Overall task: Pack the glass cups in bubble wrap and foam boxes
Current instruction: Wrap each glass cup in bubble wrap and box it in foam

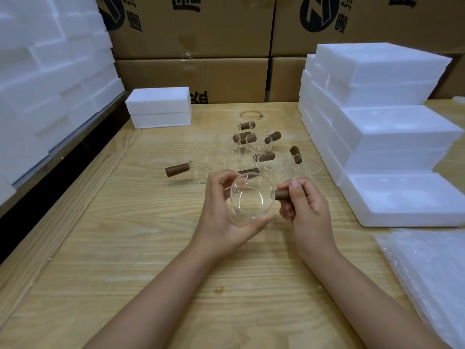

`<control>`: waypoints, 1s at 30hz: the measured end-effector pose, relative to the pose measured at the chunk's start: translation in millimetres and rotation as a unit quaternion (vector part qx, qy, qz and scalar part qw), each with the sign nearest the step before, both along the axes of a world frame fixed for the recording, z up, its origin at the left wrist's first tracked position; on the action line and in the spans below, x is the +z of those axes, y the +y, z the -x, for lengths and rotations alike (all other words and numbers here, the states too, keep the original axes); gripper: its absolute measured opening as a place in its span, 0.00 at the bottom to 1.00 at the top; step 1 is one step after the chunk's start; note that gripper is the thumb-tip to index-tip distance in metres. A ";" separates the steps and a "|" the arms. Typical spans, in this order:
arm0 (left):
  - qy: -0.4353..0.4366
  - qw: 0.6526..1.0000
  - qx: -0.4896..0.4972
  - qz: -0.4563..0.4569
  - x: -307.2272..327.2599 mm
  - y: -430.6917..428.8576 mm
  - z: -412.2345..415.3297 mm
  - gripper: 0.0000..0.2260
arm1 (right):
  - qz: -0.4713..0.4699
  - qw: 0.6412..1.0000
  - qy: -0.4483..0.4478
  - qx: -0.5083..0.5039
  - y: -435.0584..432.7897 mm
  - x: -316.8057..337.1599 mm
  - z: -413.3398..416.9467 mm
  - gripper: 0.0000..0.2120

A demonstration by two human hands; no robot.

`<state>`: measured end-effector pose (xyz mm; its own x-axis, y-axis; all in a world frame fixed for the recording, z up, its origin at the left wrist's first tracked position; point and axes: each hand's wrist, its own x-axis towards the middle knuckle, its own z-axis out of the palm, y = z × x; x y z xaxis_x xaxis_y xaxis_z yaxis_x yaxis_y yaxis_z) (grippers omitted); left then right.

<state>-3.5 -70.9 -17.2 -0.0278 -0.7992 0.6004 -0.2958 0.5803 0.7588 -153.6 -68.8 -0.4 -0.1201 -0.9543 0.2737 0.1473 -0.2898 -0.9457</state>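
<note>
My left hand [221, 212] cups the glass cup [251, 197] above the table [125, 248]; my right hand [304, 200] pinches its wooden handle [281, 194]. More cups [251, 147] stand beyond, foam boxes [392, 157] right, bubble wrap [432, 275] nearest.

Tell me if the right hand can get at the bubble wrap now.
Probably yes: the bubble wrap lies uncovered near the right hand, nothing between, though that hand pinches the cup handle.

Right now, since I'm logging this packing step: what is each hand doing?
Left hand: grips the glass cup around its bowl.
Right hand: pinches the cup's brown handle.
</note>
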 end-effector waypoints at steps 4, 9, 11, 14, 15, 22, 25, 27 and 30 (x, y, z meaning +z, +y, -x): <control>-0.022 0.997 -0.009 -0.073 4.2 0.7 -0.5 0.31 | -0.013 1.000 -0.007 -0.024 2.0 -0.2 0.4 0.13; -0.058 0.997 0.007 -0.052 6.1 3.3 1.3 0.29 | -0.019 0.993 0.061 -0.103 3.2 1.9 -3.7 0.13; -0.079 0.995 0.022 -0.050 6.3 5.2 3.2 0.31 | -0.015 0.987 0.087 -0.132 4.7 2.2 -6.9 0.15; -0.119 0.991 0.048 -0.038 4.3 7.3 4.7 0.33 | -0.036 0.980 0.120 -0.158 6.6 2.4 -10.4 0.18; -0.131 0.989 0.056 -0.034 4.2 7.9 4.6 0.34 | -0.049 0.978 0.126 -0.159 6.8 3.1 -11.1 0.19; -0.210 0.973 0.071 0.059 8.0 9.6 5.2 0.33 | -0.093 0.974 0.152 -0.142 11.0 12.0 -19.1 0.24; -0.209 0.973 0.082 0.059 7.1 9.5 5.3 0.32 | -0.099 0.960 0.233 -0.123 13.8 12.7 -23.0 0.27; -0.203 0.974 0.091 0.048 6.4 9.2 4.2 0.31 | -0.093 0.950 0.278 -0.105 15.4 13.1 -24.7 0.31; -0.196 0.975 0.094 0.036 7.8 9.8 4.3 0.31 | -0.076 0.950 0.285 -0.104 17.4 13.0 -25.9 0.32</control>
